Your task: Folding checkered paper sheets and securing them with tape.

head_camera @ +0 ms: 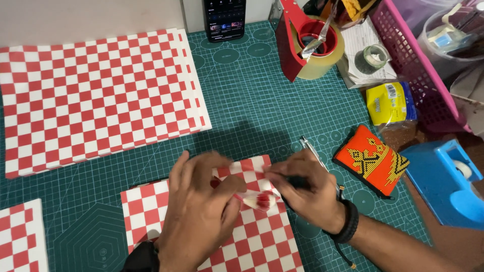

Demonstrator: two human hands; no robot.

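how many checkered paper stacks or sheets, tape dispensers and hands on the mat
red-and-white checkered paper: 4, namely big stack, sheet under hands, corner piece, small folded piece
tape dispensers: 2, red, blue
hands: 2, left, right
total: 8

Bare green cutting mat [252,116] gives passing room btwn the big checkered paper stack [96,95] at left & the red tape dispenser [302,45], orange beaded pouch [370,158], blue tape holder [446,184] crowding the right.

1. Cutting mat [252,116] covers the surface; paper stack [96,95] lies at 10 o'clock.
2. Phone [225,19] stands at 12, tape dispenser [302,45] at 1.
3. Basket [413,75] sits at 2, pouch [372,160] at 3.
4. Paper sheet [252,236] lies at 6, under both hands [252,201].
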